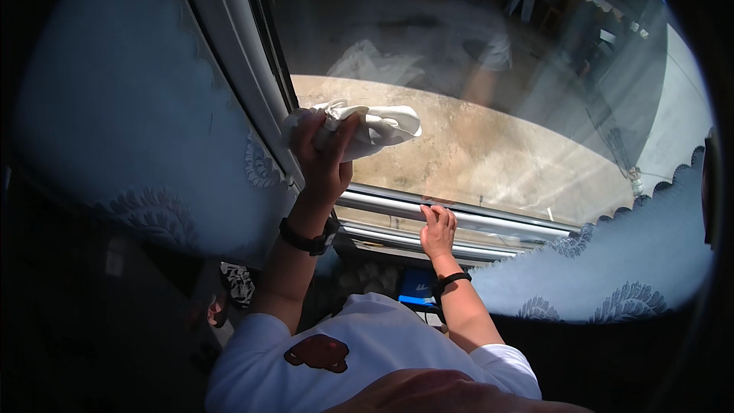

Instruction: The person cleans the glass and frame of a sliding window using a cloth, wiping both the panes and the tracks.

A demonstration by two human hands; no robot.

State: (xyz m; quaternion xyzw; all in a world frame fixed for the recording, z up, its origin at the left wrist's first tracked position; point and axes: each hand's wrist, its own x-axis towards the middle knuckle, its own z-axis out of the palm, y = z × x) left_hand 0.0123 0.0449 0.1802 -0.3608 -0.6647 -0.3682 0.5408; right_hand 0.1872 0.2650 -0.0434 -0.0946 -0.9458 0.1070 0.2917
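My left hand (324,155) grips a bunched white cloth (378,132) against the window pane (493,155), close to the pane's left side. The cloth's right end fans out past my fingers. Lower down, my right hand (439,232) has its fingers curled over the white bottom rail (487,221) of the window sash. A dark watch (312,238) circles my left wrist, and a black band (453,283) my right. In the glass, a faint reflection of an arm and the cloth shows.
Pale blue curtains with scalloped edges hang to the left (132,126) and right (602,264). The upright window frame (241,57) runs along the left. Below the sill a blue box (416,284) sits near my body. Sunlit concrete ground (395,175) lies beyond the glass.
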